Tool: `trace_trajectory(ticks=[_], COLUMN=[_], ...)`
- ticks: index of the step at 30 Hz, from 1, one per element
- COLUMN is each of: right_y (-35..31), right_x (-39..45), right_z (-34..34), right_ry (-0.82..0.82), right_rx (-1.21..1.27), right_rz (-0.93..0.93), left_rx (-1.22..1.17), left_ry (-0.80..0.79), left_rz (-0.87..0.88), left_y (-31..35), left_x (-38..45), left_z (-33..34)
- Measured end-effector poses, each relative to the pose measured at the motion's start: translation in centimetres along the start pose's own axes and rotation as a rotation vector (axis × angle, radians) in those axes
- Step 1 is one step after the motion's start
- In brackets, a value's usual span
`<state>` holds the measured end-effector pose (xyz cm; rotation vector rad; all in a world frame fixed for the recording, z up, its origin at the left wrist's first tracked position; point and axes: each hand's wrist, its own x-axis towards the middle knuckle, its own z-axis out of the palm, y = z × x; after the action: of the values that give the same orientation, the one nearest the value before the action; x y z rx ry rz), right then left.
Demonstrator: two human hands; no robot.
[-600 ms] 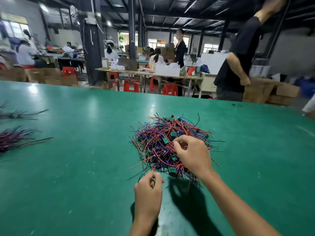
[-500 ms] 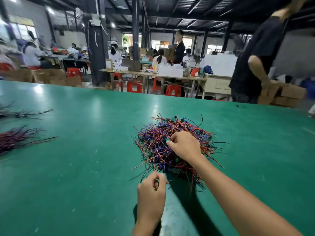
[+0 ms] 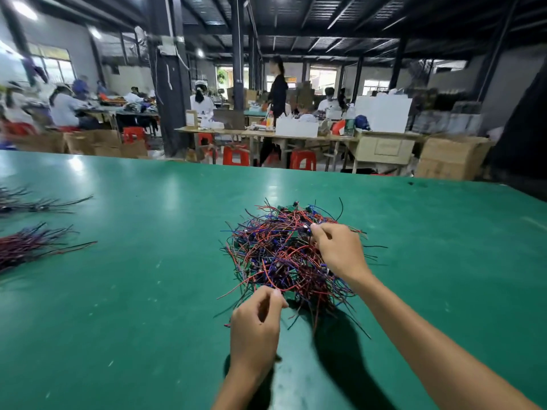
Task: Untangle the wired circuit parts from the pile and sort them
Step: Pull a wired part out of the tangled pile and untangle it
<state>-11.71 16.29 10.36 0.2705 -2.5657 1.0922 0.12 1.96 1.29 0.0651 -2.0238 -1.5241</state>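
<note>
Wire pile (image 3: 284,253) mid-desk (image 3: 133,291). Right hand (image 3: 340,251) pinches wires at pile top; left hand (image 3: 256,324) pinches a red wire at its near edge.

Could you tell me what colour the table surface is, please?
The table is green, seen in the head view.

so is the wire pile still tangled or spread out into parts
Tangled: the wire pile is one knotted heap of red, blue and black wires, with the right hand and left hand pinching wires at its edges.
</note>
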Motion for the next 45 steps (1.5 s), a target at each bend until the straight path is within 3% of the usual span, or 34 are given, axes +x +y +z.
trace_trajectory(ticks=[2,4,6,10,14,17,19,23,31,35,40,45], right_y=[0.6,0.9,1.1,1.9,2.5,3.6,4.1,4.0,3.0,2.9,3.5,4.1], right_x=[0.1,-0.2,-0.9,-2.2,-3.3,-4.3,-5.1,-6.1,-7.3,-7.7,-7.7,-7.6], right_z=[-1.0,-1.5,-1.9,-1.7,-0.9,-0.1,0.4,0.6,-0.4,-0.8,-1.2,-1.4], right_ry=[-0.064,-0.161,-0.178,-0.052,0.067,0.173,0.228,0.197,0.15,0.175,0.154,-0.025], right_rx=[0.153,0.493,0.687,0.711,0.715,0.64,0.768,1.047,1.132,1.035,1.102,1.168], right_rz=[0.14,0.36,0.458,0.36,0.298,0.271,0.309,0.397,0.331,0.218,0.324,0.482], left_rx=[-0.003,-0.016,-0.039,-0.005,0.165,0.245,0.248,0.211,0.124,0.125,0.104,-0.22], left_ry=[0.013,0.036,0.038,-0.044,-0.259,-0.192,-0.168,-0.148,-0.105,-0.113,-0.183,-0.331], left_rz=[0.018,0.01,-0.018,-0.038,0.129,0.218,0.236,0.287,0.386,0.384,0.295,-0.031], left_y=[0.9,1.8,2.4,2.9,3.1,2.8,2.8,2.8,3.1,3.2,3.7,3.6], left_x=[0.9,2.0,3.0,4.9,5.6,5.2,4.9,4.7,4.4,4.4,4.1,4.1], left_z=[1.0,2.1,3.0,4.6,5.8,6.2,6.3,6.4,6.3,6.0,5.9,5.9])
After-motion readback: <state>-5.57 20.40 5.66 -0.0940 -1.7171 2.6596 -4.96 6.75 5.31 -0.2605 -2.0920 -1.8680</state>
